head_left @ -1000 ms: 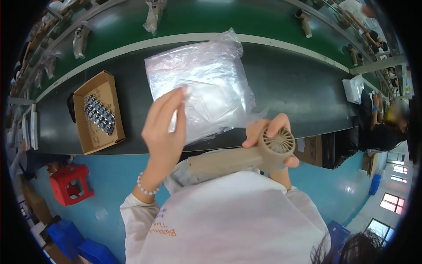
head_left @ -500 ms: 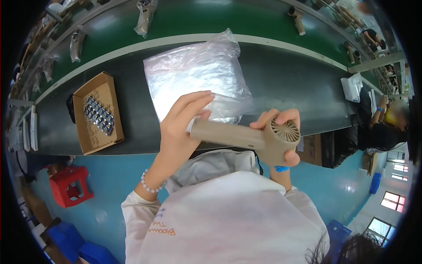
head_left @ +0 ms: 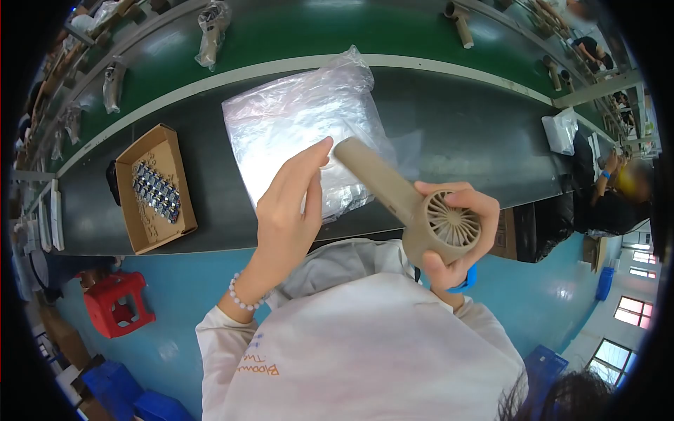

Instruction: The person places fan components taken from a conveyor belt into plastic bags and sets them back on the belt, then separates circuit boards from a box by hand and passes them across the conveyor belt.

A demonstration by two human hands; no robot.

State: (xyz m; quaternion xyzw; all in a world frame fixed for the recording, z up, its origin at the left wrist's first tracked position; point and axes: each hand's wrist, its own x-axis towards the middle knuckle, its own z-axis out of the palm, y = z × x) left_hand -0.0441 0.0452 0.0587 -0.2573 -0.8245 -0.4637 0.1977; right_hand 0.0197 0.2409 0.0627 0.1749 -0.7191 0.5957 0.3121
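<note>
A tan handheld fan (head_left: 379, 179) with a round slatted grille is gripped at its head by my right hand (head_left: 467, 228). Its handle slants up and left, over the edge of a stack of clear plastic bags (head_left: 295, 119). My left hand (head_left: 289, 203), with a beaded bracelet at the wrist, has its fingers stretched out and its thumb apart. Its fingertips are beside the handle's end, over the bags. A loose translucent film (head_left: 407, 151) shows to the right of the handle; whether my left fingertips touch it is unclear.
On the left of the dark table (head_left: 463, 133) lies a cardboard tray (head_left: 184, 189) of small metallic parts. Bagged and bare fans (head_left: 460, 27) lie on the green belt (head_left: 295, 38) behind. A red stool (head_left: 116, 305) stands at lower left. Co-workers (head_left: 621, 186) are at the right.
The fan has turned from nearly level so its handle points up and left. My left hand first moved right; its fingertips then rose. Fans on the green belt shifted left.
</note>
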